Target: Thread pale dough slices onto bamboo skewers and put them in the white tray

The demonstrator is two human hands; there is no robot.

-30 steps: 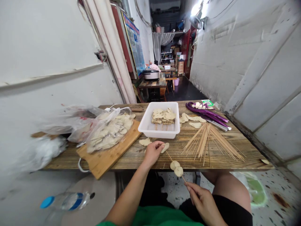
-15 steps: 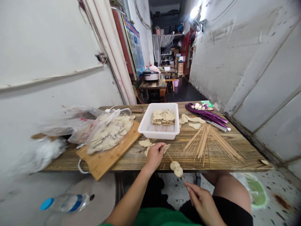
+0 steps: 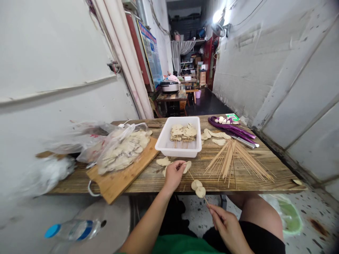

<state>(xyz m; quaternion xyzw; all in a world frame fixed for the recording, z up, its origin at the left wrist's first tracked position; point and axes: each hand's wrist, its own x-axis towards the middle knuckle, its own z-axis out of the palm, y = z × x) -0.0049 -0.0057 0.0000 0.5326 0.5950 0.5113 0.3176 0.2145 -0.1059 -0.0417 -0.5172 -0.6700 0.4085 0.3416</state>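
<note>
My right hand (image 3: 225,221) pinches the lower end of a thin wooden skewer (image 3: 191,175), which slants up and to the left over the table's front edge. Two round pale slices (image 3: 200,192) are threaded on its middle. At the skewer's upper end, my left hand (image 3: 174,175) has thumb and fingers closed on a pale flat slice (image 3: 188,167); whether the point has gone through it I cannot tell. Loose slices (image 3: 163,161) lie beside the left hand. Beyond it, a white plastic tub (image 3: 164,148) holds several skewers of slices (image 3: 184,131).
On the right, bare skewers (image 3: 233,160) fan out below purple long vegetables (image 3: 235,129) and a knife blade (image 3: 246,141). A plastic bag of slices (image 3: 124,151) sits on a wooden cutting board (image 3: 135,176) at left. A water bottle (image 3: 72,230) lies lower left.
The slice at my left fingertips has turned so more of its flat face shows. The skewer and my right hand stay nearly in place.
</note>
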